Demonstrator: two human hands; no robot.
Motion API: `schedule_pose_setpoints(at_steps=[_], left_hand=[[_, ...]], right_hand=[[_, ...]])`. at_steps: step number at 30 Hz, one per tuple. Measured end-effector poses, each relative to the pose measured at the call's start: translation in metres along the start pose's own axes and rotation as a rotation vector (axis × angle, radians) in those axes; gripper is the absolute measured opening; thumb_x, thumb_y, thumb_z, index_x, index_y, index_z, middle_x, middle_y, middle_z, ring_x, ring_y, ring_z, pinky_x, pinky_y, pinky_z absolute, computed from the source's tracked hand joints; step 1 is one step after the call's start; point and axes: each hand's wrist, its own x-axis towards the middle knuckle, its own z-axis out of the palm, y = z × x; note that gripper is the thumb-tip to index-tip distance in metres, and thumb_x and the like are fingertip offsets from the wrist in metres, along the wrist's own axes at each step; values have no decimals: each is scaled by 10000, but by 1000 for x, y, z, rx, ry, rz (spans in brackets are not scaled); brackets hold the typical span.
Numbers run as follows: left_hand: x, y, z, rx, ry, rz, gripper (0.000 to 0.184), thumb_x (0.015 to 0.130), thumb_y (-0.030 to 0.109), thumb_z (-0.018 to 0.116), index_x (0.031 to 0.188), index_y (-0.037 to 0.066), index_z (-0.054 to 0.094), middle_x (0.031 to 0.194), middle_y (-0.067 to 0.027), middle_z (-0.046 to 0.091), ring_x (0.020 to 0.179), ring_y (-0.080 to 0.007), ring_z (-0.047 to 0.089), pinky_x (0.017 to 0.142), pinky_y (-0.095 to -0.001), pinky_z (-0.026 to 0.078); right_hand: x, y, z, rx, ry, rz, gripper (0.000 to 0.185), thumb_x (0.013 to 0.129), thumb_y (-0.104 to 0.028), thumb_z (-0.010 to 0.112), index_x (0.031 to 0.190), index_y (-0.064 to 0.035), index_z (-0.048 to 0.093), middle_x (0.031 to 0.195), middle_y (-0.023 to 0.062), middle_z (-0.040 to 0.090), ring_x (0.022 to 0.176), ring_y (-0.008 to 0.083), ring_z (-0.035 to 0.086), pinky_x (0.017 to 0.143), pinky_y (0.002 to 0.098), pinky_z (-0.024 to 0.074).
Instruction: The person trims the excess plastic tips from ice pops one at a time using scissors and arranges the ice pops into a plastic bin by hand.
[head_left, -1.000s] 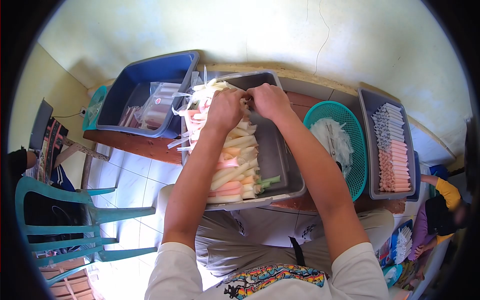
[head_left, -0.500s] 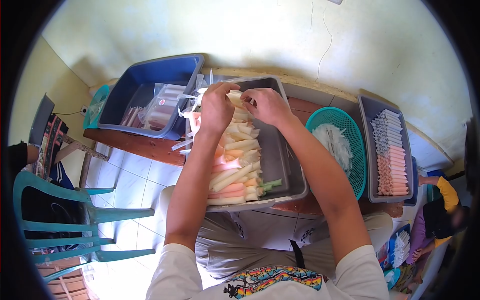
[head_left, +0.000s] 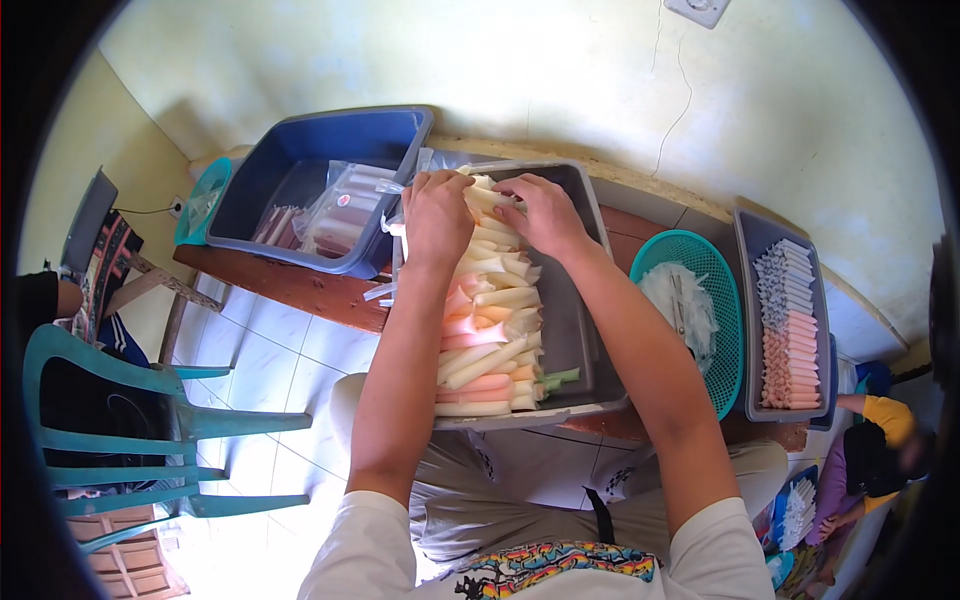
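Note:
A grey tub [head_left: 568, 320] in front of me holds a stack of filled plastic tubes like ice pops [head_left: 480, 365], cream, peach and pink. Both hands are at its far end. My left hand [head_left: 438, 222] is curled over the tubes at the far left, with its fingertips partly hidden. My right hand [head_left: 548, 218] has thumb and fingers around the right end of a cream ice pop [head_left: 488, 198]; the left end runs toward my left hand. A green-tipped tube [head_left: 558, 379] lies at the near right of the stack.
Left of it, a blue tub [head_left: 330, 262] holds bagged brown tubes [head_left: 345, 210]. To the right stand a teal basket [head_left: 735, 340] with clear plastic sleeves and another grey tub [head_left: 745, 300] of tubes. A teal chair [head_left: 120, 365] is at left; another person [head_left: 880, 450] sits lower right.
The view has shifted slightly, so everything appears a little further right and lower. My right hand has turned and its fingers now lie lower over the cream ice pop.

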Motion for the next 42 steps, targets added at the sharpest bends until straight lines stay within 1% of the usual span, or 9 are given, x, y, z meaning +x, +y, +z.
schedule_pose_setpoints(at_steps=[10, 16, 24, 25, 27, 31, 36, 39, 42], left_hand=[[2, 4, 0, -37, -22, -41, 258, 912, 26, 698, 1112, 118, 834, 1164, -70, 783, 1112, -313, 679, 1030, -479, 475], [10, 14, -8, -188, 109, 29, 295, 891, -5, 736, 1157, 100, 805, 1147, -98, 776, 1091, -325, 693, 1005, -468, 483], [23, 32, -32, -483, 197, 61, 323, 869, -54, 811, 1178, 35, 775, 1128, -140, 757, 898, -288, 773, 776, -386, 615], [23, 36, -35, -489, 197, 66, 323, 869, -54, 811, 1178, 35, 775, 1128, -140, 757, 898, -288, 773, 776, -386, 615], [22, 46, -41, -555, 231, 33, 351, 884, -49, 817, 1220, 36, 763, 1125, -140, 761, 894, -254, 776, 781, -371, 618], [20, 68, -50, -686, 231, -59, 376, 903, -46, 818, 1265, 23, 739, 1121, -143, 764, 915, -227, 790, 806, -345, 631], [11, 92, -58, -1025, 44, -208, 365, 988, -53, 757, 1342, -48, 668, 1187, -145, 757, 1075, -170, 757, 929, -296, 624], [3, 100, -59, -1091, -81, -176, 327, 1016, -48, 725, 1337, -69, 665, 1201, -147, 767, 1097, -173, 751, 965, -303, 617], [-10, 115, -63, -1168, -136, -187, 309, 1018, -24, 734, 1322, -58, 690, 1183, -142, 790, 1071, -170, 762, 944, -306, 617]], right_hand=[[-4, -4, -10, 63, 39, 10, 198, 901, -152, 818, 1077, -64, 795, 1005, 130, 761, 970, 371, 723, 862, 469, 582], [-10, -11, -25, 166, 90, 55, 220, 916, -134, 818, 1116, -46, 795, 995, 144, 768, 927, 363, 732, 837, 440, 577], [-11, -32, -48, 199, 182, 105, 245, 975, -185, 808, 1177, -47, 792, 1049, 133, 794, 814, 240, 732, 685, 354, 572], [-13, -35, -51, 192, 187, 105, 245, 975, -185, 808, 1177, -47, 792, 1049, 133, 794, 814, 240, 732, 685, 354, 572], [-19, -42, -56, 199, 245, 103, 275, 976, -179, 819, 1231, -76, 804, 1046, 84, 807, 744, 130, 659, 665, 302, 528], [-29, -55, -71, 239, 223, 188, 285, 989, -173, 813, 1254, -70, 795, 1057, 67, 814, 797, 102, 690, 691, 280, 546], [-45, -84, -101, 367, 173, 213, 406, 988, -100, 805, 1383, -59, 723, 1116, 87, 825, 925, 101, 745, 746, 263, 575], [-58, -88, -112, 352, 205, 147, 497, 968, -137, 820, 1444, -118, 681, 1045, 76, 840, 811, 114, 757, 646, 271, 537], [-74, -96, -131, 343, 172, 170, 494, 965, -127, 822, 1437, -115, 676, 1062, 90, 840, 857, 129, 785, 684, 271, 572]])
